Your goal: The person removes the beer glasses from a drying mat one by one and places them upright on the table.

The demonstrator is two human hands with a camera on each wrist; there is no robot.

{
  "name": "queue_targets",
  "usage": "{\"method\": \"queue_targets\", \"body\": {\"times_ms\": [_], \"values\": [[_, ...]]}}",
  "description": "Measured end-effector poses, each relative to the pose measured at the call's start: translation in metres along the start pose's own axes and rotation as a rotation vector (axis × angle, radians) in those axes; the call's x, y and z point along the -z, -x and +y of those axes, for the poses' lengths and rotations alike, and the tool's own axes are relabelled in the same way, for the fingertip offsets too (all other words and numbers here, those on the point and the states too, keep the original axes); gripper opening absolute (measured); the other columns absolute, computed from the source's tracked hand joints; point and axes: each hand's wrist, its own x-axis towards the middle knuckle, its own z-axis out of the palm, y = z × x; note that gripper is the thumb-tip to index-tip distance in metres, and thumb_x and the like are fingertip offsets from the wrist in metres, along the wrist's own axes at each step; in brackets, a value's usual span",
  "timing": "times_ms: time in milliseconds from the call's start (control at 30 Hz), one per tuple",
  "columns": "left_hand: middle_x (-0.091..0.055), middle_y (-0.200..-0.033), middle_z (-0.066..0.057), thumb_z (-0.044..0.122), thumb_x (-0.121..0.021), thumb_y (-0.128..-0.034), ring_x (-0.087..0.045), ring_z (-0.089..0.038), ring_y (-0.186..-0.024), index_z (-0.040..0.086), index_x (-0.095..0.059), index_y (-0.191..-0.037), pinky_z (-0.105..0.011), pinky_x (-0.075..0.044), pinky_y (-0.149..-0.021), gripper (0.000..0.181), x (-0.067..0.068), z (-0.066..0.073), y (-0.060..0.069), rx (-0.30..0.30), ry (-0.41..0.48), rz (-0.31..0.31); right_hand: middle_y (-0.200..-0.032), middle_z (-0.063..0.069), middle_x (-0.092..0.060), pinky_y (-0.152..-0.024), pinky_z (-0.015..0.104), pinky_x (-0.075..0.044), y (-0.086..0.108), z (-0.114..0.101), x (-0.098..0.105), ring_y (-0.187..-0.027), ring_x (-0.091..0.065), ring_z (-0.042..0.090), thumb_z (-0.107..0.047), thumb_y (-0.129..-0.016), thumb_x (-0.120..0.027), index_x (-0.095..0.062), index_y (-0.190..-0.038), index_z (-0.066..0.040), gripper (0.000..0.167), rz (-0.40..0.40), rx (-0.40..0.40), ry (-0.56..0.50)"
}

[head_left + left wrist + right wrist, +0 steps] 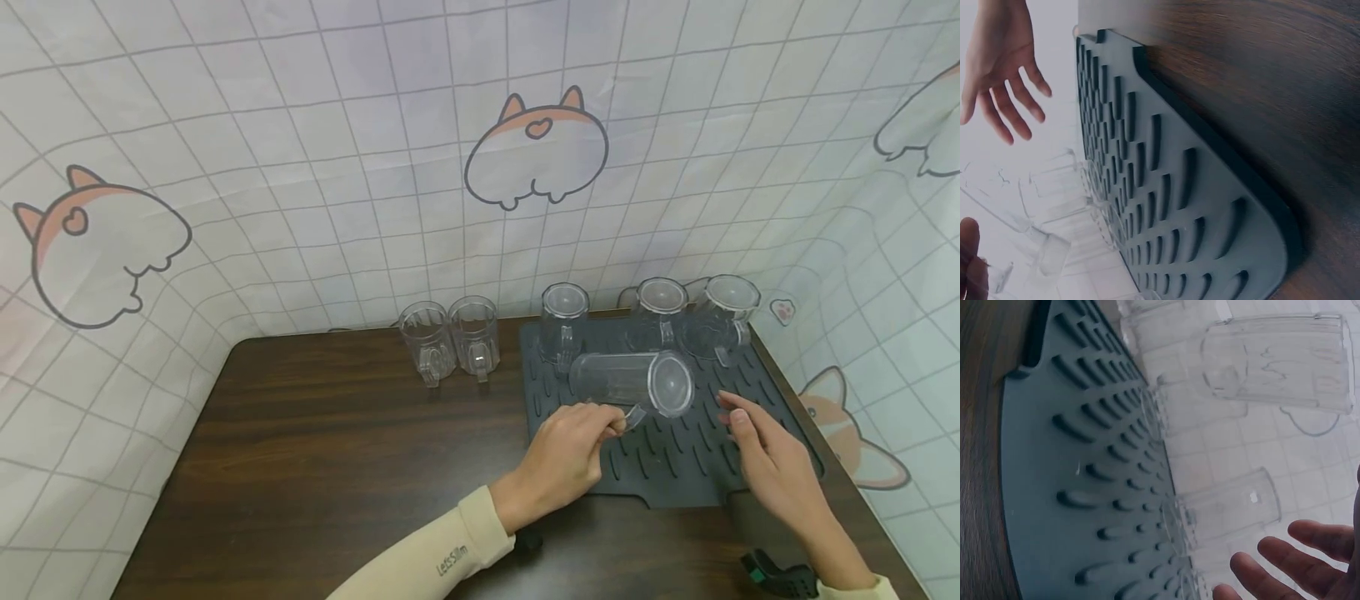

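Note:
My left hand [566, 454] pinches the handle of a clear glass mug [611, 379], which is tipped onto its side above the dark drying mat [663, 454]. In the right wrist view this mug [1279, 362] hangs apart from the mat's ridged surface. To the right of the held mug, my right hand [776, 458] hovers over the mat's right side with fingers loosely extended, holding nothing. Its spread fingers also show in the left wrist view, where only fingertips [972, 265] of the left hand appear at the edge.
Along the mat's back edge stand three clear mugs: one at left [564, 321], another in the middle [658, 312] and one at right [722, 317]. Two more mugs [427, 337] stand side by side on the brown wooden table [315, 467]. A patterned wall covering [360, 208] surrounds the table.

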Motion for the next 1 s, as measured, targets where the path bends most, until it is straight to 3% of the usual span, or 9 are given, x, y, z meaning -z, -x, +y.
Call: {"method": "queue_targets", "body": {"times_ms": [200,400,500,633,1000], "values": [[-0.074,-0.097,0.008,-0.014,-0.062,-0.0813,-0.069,-0.004,-0.089,0.016,-0.067,-0.106,-0.022,-0.057,-0.089,0.039,-0.002,-0.002,0.004,-0.08,-0.133,0.044,-0.14,0.014,-0.065,-0.08,0.001,-0.047,-0.001,-0.009,-0.007,-0.104,-0.049,-0.03,-0.021,-0.114,-0.033,-0.051,-0.15,-0.007,0.042,0.001,0.046,-0.114],[-0.071,-0.095,0.011,-0.004,-0.065,-0.0894,-0.067,-0.003,-0.085,0.018,-0.069,-0.104,-0.019,-0.053,-0.08,0.027,-0.003,0.001,0.006,-0.18,-0.273,0.114,-0.144,0.026,-0.058,-0.081,0.002,-0.049,-0.004,-0.018,-0.01,-0.111,-0.05,-0.027,-0.017,-0.115,-0.026,-0.045,-0.152,-0.002,0.045,-0.037,0.069,-0.234],[-0.071,-0.094,0.011,-0.005,-0.061,-0.0894,-0.065,-0.004,-0.083,0.018,-0.068,-0.104,-0.019,-0.053,-0.079,0.028,-0.003,0.004,0.005,-0.19,-0.295,0.134,-0.145,-0.003,-0.059,-0.082,0.003,-0.05,-0.006,-0.021,-0.011,-0.112,-0.052,-0.025,-0.017,-0.115,-0.024,-0.044,-0.153,-0.003,0.046,-0.053,0.063,-0.265],[-0.07,-0.093,0.01,-0.002,-0.059,-0.0925,-0.065,-0.005,-0.082,0.018,-0.069,-0.104,-0.02,-0.053,-0.078,0.025,-0.001,0.006,0.005,-0.199,-0.318,0.147,-0.133,-0.037,-0.045,-0.084,0.005,-0.051,-0.007,-0.026,-0.012,-0.113,-0.055,-0.02,-0.017,-0.115,-0.021,-0.042,-0.152,0.001,0.046,-0.068,0.068,-0.32],[-0.068,-0.091,0.008,0.003,-0.051,-0.0997,-0.061,-0.006,-0.077,0.017,-0.069,-0.106,-0.02,-0.048,-0.071,0.024,-0.002,0.009,0.011,-0.218,-0.389,0.133,-0.131,-0.033,-0.048,-0.085,0.009,-0.054,-0.009,-0.042,-0.018,-0.112,-0.057,-0.016,-0.022,-0.116,-0.017,-0.04,-0.151,0.006,0.05,-0.092,0.058,-0.41]]}}
